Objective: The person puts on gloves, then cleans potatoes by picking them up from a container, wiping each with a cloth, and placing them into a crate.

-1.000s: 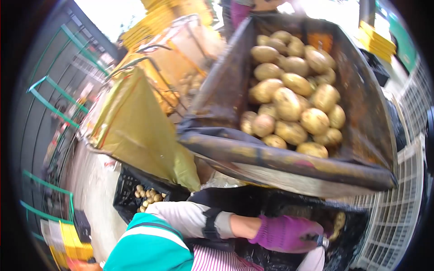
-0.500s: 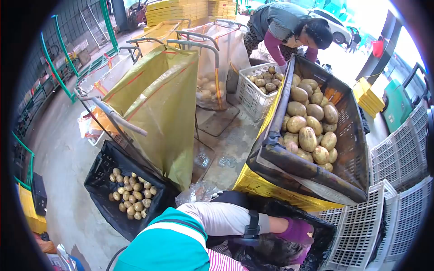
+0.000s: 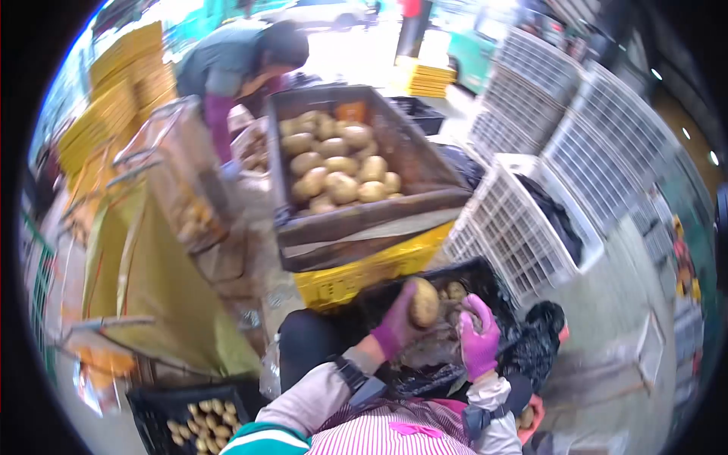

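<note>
In a purple glove, my left hand [image 3: 393, 327] is wrapped round a large, pale-brown potato [image 3: 425, 302], held up over a black-lined crate [image 3: 485, 274]. My right hand [image 3: 479, 337], gloved in pink-purple, is raised to the right of that potato, apart from it. Its fingers are bent but separated, and I see nothing clearly gripped in them. Behind and between the hands, smaller potatoes [image 3: 455, 290] show in the crate. Directly ahead, a dark-lined crate [image 3: 444, 201] holds a heap of large potatoes [image 3: 340, 163] above a yellow crate [image 3: 379, 265].
Left of me stand a yellow-green sack [image 3: 163, 280] on a frame and a black crate [image 3: 144, 406] of small potatoes [image 3: 205, 425]. White crates [image 3: 508, 235] rise at the right. A co-worker [image 3: 227, 68] bends beside the large potato crate at the back left.
The view has swung right. One gloved hand was down in the black-lined crate; now both my hands show above it, the left with a large potato. The co-worker remains bent over.
</note>
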### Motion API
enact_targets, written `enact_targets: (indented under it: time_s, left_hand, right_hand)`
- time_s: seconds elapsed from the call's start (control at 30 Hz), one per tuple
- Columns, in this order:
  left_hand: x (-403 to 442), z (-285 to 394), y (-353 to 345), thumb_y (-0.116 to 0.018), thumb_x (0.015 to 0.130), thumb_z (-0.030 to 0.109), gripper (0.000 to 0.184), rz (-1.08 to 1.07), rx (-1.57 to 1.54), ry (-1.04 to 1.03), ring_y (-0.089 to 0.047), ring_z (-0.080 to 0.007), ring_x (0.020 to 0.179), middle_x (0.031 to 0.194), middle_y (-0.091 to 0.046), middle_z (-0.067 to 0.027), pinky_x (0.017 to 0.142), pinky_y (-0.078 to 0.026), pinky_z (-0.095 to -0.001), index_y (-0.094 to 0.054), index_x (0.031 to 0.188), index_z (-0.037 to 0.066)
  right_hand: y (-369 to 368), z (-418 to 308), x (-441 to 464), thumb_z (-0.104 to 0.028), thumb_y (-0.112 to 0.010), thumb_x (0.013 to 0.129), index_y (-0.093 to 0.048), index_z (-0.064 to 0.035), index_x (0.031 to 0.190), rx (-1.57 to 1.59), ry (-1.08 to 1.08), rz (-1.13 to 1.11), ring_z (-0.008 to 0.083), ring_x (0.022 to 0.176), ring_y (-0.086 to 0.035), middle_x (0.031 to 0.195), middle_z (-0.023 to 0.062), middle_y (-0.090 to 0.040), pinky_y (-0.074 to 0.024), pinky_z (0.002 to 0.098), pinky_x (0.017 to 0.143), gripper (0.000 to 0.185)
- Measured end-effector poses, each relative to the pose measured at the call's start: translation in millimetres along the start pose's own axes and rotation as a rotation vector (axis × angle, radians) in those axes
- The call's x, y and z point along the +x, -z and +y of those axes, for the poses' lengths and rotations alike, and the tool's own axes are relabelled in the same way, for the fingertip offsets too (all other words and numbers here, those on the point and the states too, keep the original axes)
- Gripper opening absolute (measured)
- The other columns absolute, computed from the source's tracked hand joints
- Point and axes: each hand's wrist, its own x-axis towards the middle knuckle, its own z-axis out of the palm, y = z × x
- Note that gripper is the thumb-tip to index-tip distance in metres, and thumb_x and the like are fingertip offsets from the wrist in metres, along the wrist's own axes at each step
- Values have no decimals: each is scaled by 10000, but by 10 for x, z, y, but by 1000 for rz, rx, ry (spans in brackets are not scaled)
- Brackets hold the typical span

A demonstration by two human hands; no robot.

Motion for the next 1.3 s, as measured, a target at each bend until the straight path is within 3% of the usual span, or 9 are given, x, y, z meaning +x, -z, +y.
enact_targets:
  time_s: [0.07, 0.17, 0.27, 0.4, 0.53, 0.63, 0.97, 1.1, 1.3]
  left_hand:
    - [133, -67, 117, -509, 950, 498, 511, -19, 99, -191, -590, -233, 1116, 1200, -607, -90, 999, -456, -447, -493, 1290, 116]
    - [423, -293, 630, -497, 972, 449, 515, -270, 1066, -665, -542, -232, 1188, 1275, -562, -101, 1061, -402, -404, -445, 1343, 95]
    - [52, -321, 58, -435, 1009, 405, 506, -207, 1175, -879, -490, -228, 1249, 1338, -513, -100, 1100, -357, -384, -385, 1401, 89]
    - [129, -415, -301, -375, 1030, 388, 499, -289, 303, -358, -481, -226, 1257, 1365, -494, -95, 1096, -361, -378, -370, 1420, 77]
    - [150, -403, -345, -422, 1019, 359, 466, -105, 892, -539, -554, -200, 1146, 1302, -534, -92, 984, -446, -331, -430, 1361, 43]
    - [17, -407, -423, -485, 966, 466, 545, -168, 706, -303, -613, -248, 1077, 1207, -599, -114, 935, -503, -395, -480, 1325, 57]
    - [316, -394, -389, -455, 851, 699, 741, -129, 679, -179, -584, -354, 1105, 1228, -555, -142, 896, -491, -586, -476, 1301, 110]
    - [469, -457, -468, -487, 894, 611, 615, 22, 435, -185, -618, -288, 1023, 1149, -606, -107, 865, -518, -483, -519, 1253, 113]
    - [709, -505, -120, -497, 942, 537, 551, -22, 339, -280, -618, -213, 978, 1103, -629, -97, 857, -511, -365, -542, 1232, 71]
  right_hand:
    - [-32, -236, -14, -133, -642, 897, -534, 17, 1264, -131, 204, 45, 224, 1116, -586, 1209, 141, -607, -464, 326, 955, 411]
    - [-150, -87, -90, -376, -647, 891, -554, -37, 1264, -411, 510, -170, 322, 1213, -539, 1292, 171, -566, -398, 439, 1043, 513]
    - [-233, 134, -123, -467, -568, 896, -537, -117, 1304, -746, 527, -225, 325, 1284, -464, 1359, 143, -522, -223, 559, 1113, 538]
    - [-252, 25, 112, -288, -544, 954, -587, -86, 1251, -418, 403, 86, 330, 1217, -527, 1304, 147, -566, -404, 394, 1025, 362]
    - [-37, 148, 568, -302, -485, 983, -618, -48, 1133, -114, -62, 22, 369, 1025, -622, 1081, 184, -662, -488, 405, 895, 323]
    - [113, 625, 879, -422, -501, 936, -650, -71, 995, -290, -176, 289, 446, 949, -603, 979, 241, -652, -503, 485, 801, 386]
    - [198, 925, 488, -245, -544, 972, -449, -78, 1363, -70, 164, 172, 247, 1120, -582, 1254, 179, -578, -466, 336, 942, 436]
    - [328, 1137, 372, -194, -496, 1003, -349, -47, 1433, 232, 106, -192, 211, 1226, -500, 1337, 159, -514, -415, 325, 1027, 478]
    - [921, 569, 73, -136, -583, 888, -470, -7, 1359, -266, 131, -41, 254, 1053, -597, 1297, 155, -553, -474, 367, 931, 501]
